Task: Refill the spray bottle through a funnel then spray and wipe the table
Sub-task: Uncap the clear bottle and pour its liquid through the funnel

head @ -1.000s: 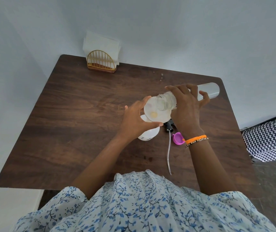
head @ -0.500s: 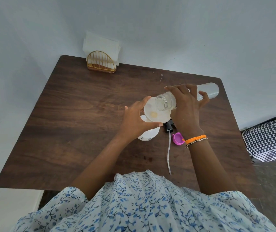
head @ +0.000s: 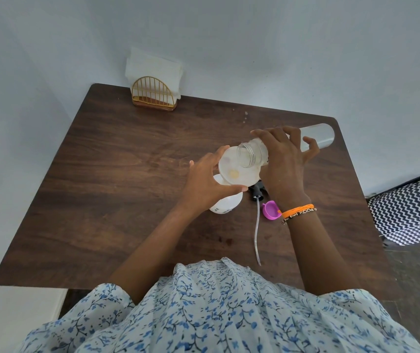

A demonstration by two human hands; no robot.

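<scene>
A white spray bottle (head: 225, 206) stands upright mid-table with a translucent white funnel (head: 232, 171) set in its neck. My left hand (head: 207, 186) grips the funnel's rim and the bottle top from the near left. My right hand (head: 285, 159) holds a clear plastic bottle (head: 317, 137) tipped on its side, its open mouth over the funnel bowl. The black spray head (head: 333, 193) with its long clear tube (head: 256, 233) lies on the table just right of the spray bottle, partly hidden by my right hand.
A pink cap (head: 270, 209) lies by my right wrist. A gold napkin holder (head: 153, 94) with white napkins (head: 153, 66) stands at the far edge of the dark wooden table (head: 117, 174). Walls close in at the left and back. A zigzag-patterned object (head: 410, 210) sits on the floor at right.
</scene>
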